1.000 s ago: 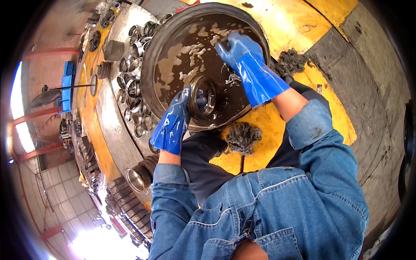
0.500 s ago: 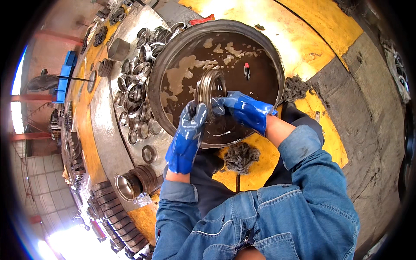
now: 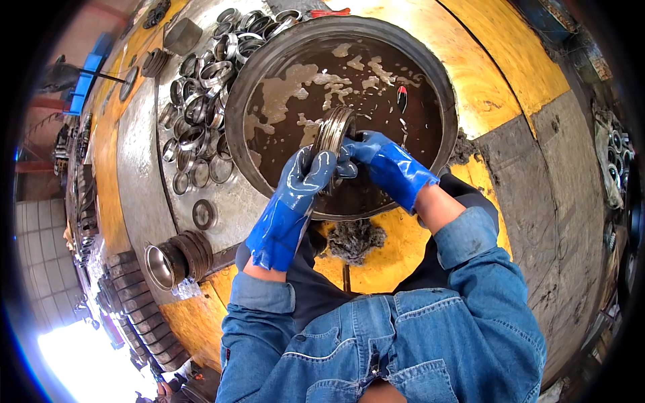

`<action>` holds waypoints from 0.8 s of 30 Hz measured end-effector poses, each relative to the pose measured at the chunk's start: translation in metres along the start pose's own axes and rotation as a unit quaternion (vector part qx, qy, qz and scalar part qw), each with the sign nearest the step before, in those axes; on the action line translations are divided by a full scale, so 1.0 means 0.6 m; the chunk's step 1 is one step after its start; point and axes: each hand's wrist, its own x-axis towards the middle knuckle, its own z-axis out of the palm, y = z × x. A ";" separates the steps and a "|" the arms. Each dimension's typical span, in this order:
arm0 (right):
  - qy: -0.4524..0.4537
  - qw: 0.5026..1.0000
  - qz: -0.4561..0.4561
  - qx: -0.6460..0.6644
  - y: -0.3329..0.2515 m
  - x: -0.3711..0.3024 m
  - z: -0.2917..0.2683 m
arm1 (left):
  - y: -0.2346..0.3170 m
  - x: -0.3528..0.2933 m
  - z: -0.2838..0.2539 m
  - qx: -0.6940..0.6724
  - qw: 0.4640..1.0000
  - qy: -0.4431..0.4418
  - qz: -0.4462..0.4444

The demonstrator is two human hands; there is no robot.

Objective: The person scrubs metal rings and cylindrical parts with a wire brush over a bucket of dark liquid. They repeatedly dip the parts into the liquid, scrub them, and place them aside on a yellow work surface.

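A stack of thin metal rings (image 3: 332,129), wet and shiny, is held on edge over a wide round tub (image 3: 242,87) of dark brown liquid (image 3: 376,158). My left hand (image 3: 306,176), in a blue rubber glove, is closed round the near left side of the rings. The gloved right hand (image 3: 386,160) grips their right side, its fingertips partly hidden behind the metal. Foam patches drift on the liquid, and a small red and black object (image 3: 402,99) lies in the tub towards the right.
Many loose metal rings (image 3: 195,107) are heaped left of the tub, with a single ring (image 3: 204,213) nearer me. A metal bowl-like part (image 3: 164,266) stands beside stacked rings at lower left. Grey fibre wads (image 3: 356,242) lie close to the tub. Something red (image 3: 329,13) sits behind its rim.
The view has shifted and turned slightly. The rings have tilted a little in my hands, and the right hand has its fingers lower round their side.
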 end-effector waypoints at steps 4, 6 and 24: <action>0.045 0.997 0.017 -0.061 0.003 0.005 0.005 | -0.023 -0.005 0.001 -0.025 1.000 0.017 -0.004; 0.092 0.988 -0.008 -0.121 0.005 0.017 -0.008 | -0.009 -0.002 0.014 -0.054 0.998 -0.002 -0.018; 0.033 0.998 -0.028 -0.042 0.048 0.028 -0.013 | -0.023 -0.004 0.008 -0.041 0.997 -0.059 -0.017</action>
